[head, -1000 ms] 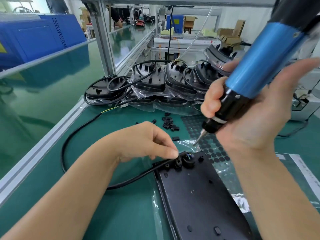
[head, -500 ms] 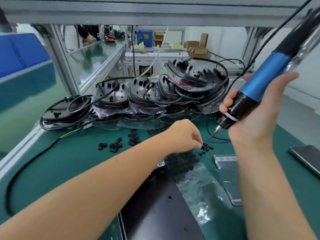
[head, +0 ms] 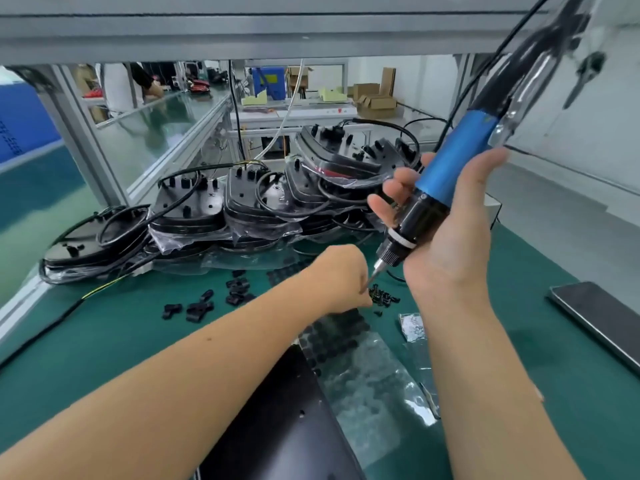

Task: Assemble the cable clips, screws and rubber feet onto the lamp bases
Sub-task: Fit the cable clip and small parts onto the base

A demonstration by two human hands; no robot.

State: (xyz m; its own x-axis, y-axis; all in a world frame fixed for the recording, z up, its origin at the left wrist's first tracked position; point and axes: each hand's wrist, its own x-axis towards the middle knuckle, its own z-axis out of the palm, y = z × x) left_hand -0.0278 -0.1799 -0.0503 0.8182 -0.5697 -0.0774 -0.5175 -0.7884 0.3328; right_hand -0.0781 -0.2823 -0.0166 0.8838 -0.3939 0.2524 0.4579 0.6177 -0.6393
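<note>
Gripping screwdriver (head: 450,181), right hand (head: 446,244); left hand (head: 341,278) fingertips hidden at screws (head: 382,299), grip unclear.

Small black screws (head: 383,300) heaped on green mat, clips (head: 194,308) leftward

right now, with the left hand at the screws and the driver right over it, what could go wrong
1. The driver bit sits close beside the left hand above the screws; a slip could jab the fingers.
2. The screws lie loose on the mat; a nudge could scatter them.
3. The right hand holds the driver loosely; it might drop.
</note>
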